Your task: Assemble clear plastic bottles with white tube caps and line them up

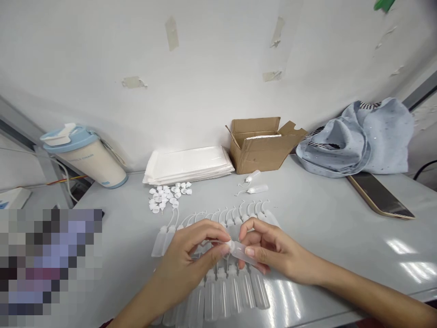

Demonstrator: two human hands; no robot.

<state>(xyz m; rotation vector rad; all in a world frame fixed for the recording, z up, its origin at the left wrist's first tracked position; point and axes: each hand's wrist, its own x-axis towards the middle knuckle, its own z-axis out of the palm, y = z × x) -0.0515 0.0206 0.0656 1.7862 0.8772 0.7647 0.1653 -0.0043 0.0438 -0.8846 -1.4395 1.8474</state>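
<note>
A pale wall (211, 91) stands behind a wide grey table (324, 205). On the table, at right, a light-blue cloth bundle (385, 136) slumps beside a phone (378, 196); at far left, a cream tumbler with a blue lid (92, 159) leans. Between them are an open cardboard box (262, 155) and a stack of white packets (187, 164).

In front, two bare hands meet over rows of translucent squeeze bottles (223, 298) with thin curved tubes. The left hand (180, 264) pinches the neck end of one small bottle (243, 253) between thumb and fingers; the right hand (290, 257) grasps its body. The bottle lies tilted between the hands, neck to the left, above the rows. Two loose bottles (258, 189) lie near the box, and small white caps (165, 196) are heaped before the packets.

The soft-looking body probably calls for a light, steady hold, with firmer control at the neck. Keeping neck and body in line should avoid skewing the fitting, and keeping the fingers off the thin tube should avoid bending it. Raised wrists would help spare the rows below.
</note>
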